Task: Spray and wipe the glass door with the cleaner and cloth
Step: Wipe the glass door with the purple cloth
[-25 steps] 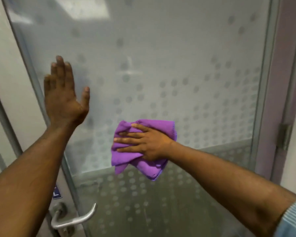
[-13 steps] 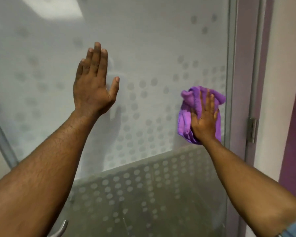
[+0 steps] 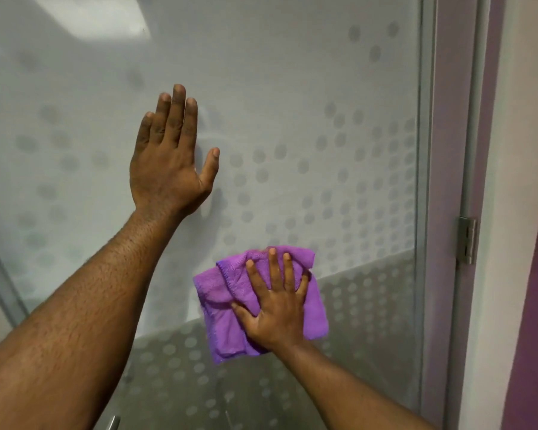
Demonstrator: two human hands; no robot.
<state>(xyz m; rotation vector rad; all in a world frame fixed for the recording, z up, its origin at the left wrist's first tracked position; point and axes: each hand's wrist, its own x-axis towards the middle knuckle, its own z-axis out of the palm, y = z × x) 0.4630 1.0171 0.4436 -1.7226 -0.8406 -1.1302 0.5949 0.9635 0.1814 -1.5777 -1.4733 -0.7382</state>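
Pressing flat against the frosted, dot-patterned glass door (image 3: 292, 88), the left hand (image 3: 168, 169) has its fingers straight and together, thumb angled out, holding nothing. Lower and to the right, the right hand (image 3: 274, 308) lies with fingers spread and extended on a crumpled purple cloth (image 3: 224, 324), pinning it to the glass where the pale upper band meets the greyer lower one. Further right stand the door's metal frame (image 3: 424, 212) and a hinge (image 3: 467, 240) beside a purple wall (image 3: 534, 305).
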